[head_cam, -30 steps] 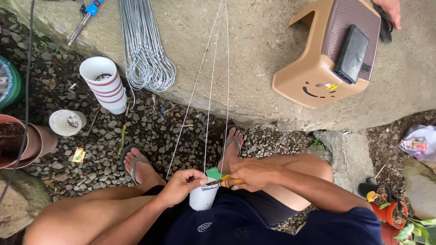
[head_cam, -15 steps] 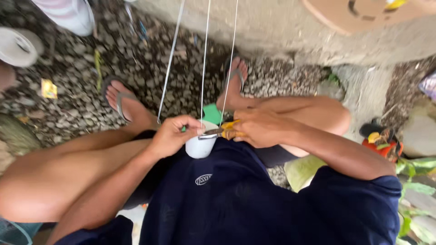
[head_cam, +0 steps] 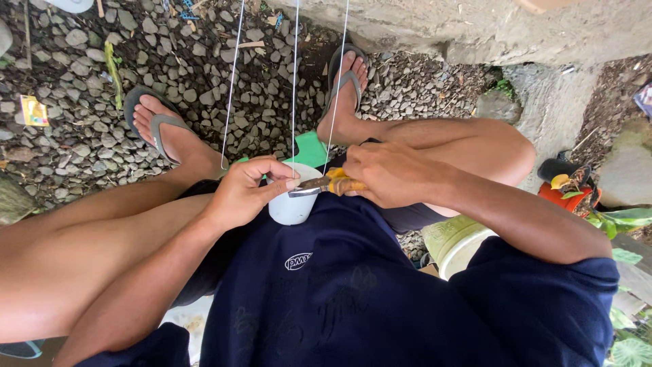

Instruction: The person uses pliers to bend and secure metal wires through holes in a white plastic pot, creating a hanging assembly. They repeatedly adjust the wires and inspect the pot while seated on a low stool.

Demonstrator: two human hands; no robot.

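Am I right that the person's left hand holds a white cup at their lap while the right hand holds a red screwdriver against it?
Not quite. The head view shows the left hand holding the white cup at the lap, but the right hand holds yellow-handled pliers against it, not a red screwdriver. Three thin wires rise from the cup.

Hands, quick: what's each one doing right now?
Left hand: closed on the rim of the white cup.
Right hand: grip shut on the yellow-handled pliers, whose tip meets the cup rim.
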